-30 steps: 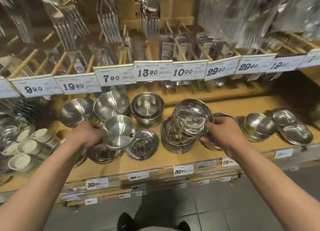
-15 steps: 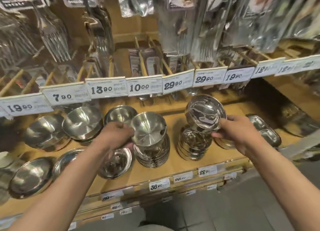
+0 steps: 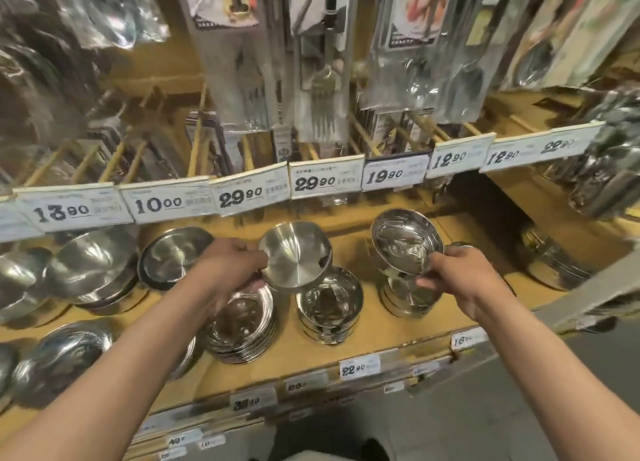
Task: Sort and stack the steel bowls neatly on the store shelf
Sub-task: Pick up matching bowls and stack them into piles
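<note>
Both grips are clamped, our left hand [image 3: 228, 266] on a deep bowl [image 3: 294, 256] and our right hand [image 3: 457, 277] on a shallow bowl [image 3: 407, 240], above the shelf [image 3: 377, 339]; thin, stiff, slippery steel, best pinched at the rim.

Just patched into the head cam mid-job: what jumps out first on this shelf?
Two raised steel bowls at centre: the left hand grips a tilted bowl, and the right hand pinches a shallower dish above a short stack. Below sit more stacks, and white price tags run across the shelf edge above, under hanging packaged cutlery.
</note>
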Motion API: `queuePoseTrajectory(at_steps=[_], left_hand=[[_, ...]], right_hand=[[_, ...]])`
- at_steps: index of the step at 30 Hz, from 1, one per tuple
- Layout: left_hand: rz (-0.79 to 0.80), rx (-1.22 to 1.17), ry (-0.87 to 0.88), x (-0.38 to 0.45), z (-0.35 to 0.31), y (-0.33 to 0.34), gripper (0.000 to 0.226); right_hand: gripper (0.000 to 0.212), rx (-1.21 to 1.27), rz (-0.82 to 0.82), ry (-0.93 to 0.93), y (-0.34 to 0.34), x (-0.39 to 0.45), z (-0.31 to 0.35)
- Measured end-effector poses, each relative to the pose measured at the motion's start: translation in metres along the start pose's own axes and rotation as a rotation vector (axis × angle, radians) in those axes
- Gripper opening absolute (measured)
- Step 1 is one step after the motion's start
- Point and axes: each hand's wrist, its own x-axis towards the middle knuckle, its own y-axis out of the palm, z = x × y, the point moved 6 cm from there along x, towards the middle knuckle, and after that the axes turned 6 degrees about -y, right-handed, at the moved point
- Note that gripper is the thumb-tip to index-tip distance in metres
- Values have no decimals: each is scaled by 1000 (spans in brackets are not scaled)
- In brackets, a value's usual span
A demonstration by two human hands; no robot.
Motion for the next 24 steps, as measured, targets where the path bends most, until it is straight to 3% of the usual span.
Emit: queuePoseTrajectory(at_steps=[4,9,12,24], left_hand=[[-99,42,45,-13,-30,47,13],[-59,-5,24,-21,-43,120,11],[-62,2,-19,-24,-42,154,5],[-62,310,-60,6,-41,244,20]], right_hand=[[10,-84,4,-26,-44,31,3],[12,-75,15,-27,-88,73,7],[9,-55,46,-14,-95,89,9],[15,-36,77,-36,-103,99,13]])
